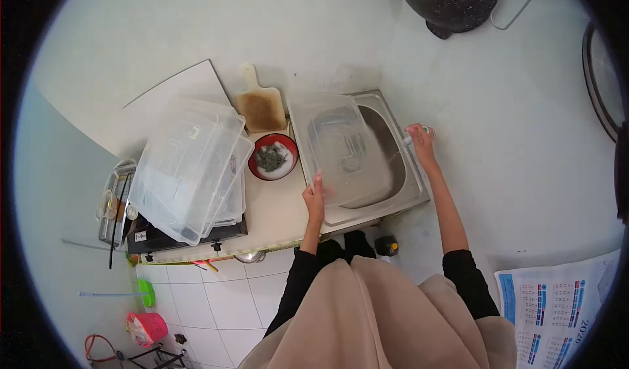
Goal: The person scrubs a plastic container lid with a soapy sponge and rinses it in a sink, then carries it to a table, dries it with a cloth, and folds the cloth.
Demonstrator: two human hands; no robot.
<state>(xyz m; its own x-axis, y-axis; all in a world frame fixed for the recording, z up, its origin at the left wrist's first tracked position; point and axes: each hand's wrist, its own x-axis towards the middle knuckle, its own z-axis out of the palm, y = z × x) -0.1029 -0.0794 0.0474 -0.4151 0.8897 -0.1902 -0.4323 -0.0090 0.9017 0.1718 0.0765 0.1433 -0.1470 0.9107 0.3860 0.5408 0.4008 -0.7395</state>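
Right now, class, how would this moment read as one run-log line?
left hand: holding clear plastic lid | right hand: at tap | lid: over sink | red bowl: beside sink, suds inside

A brown-stained cutting board [261, 110] leans against the wall [196, 22]; to the right hang a speckled black pan [462, 2] and a 2026 calendar [553, 307].

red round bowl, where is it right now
In the head view, the red round bowl sits left of centre, between the stack of clear plastic pieces and the rectangular metal sink, just below the brown-stained white cutting board.
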